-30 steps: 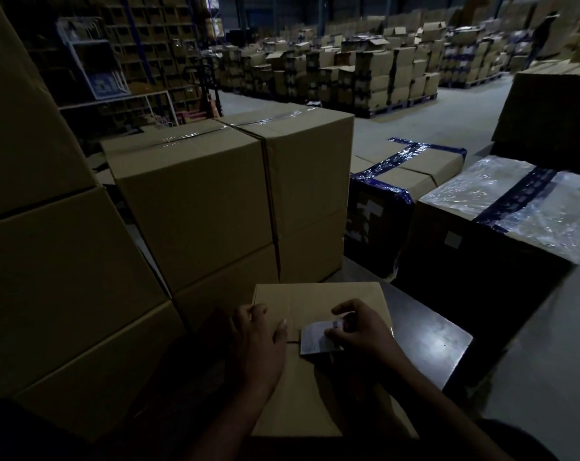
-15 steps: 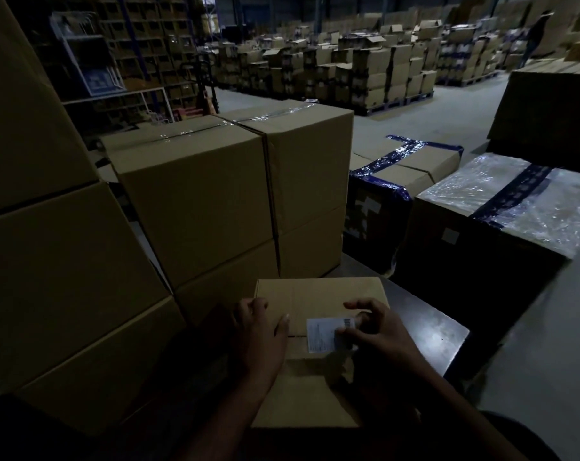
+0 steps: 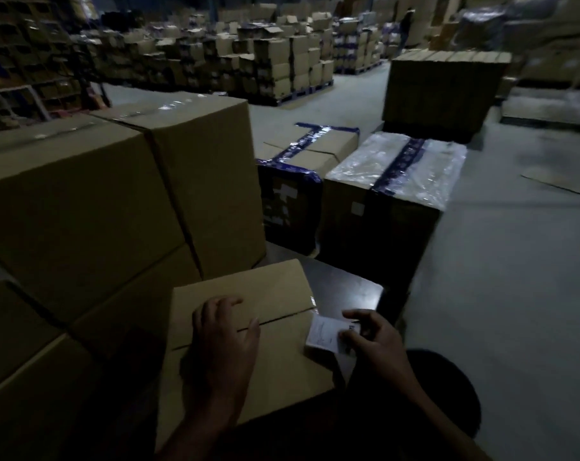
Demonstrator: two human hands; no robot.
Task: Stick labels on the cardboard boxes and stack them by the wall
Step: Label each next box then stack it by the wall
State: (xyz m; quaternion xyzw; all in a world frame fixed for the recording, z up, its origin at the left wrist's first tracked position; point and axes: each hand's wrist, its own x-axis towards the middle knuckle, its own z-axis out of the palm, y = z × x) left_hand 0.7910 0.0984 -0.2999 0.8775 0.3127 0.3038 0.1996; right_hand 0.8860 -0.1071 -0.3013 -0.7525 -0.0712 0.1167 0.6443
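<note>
A small brown cardboard box lies right in front of me on a dark table, its two top flaps meeting in a seam. My left hand rests flat on the box top, fingers spread across the seam. My right hand pinches a white paper label between thumb and fingers, at the box's right edge, partly off the box. The label's far corner is lifted. Tall stacked cardboard boxes stand to the left and behind the small box.
The dark table ends just right of the box. Past it stand a blue-taped box and a plastic-wrapped box. Grey concrete floor spreads to the right. Pallets of boxes fill the back of the warehouse.
My right hand has carried the label from the middle of the box top to its right edge. My view has swung to the right. The left hand stays on the box.
</note>
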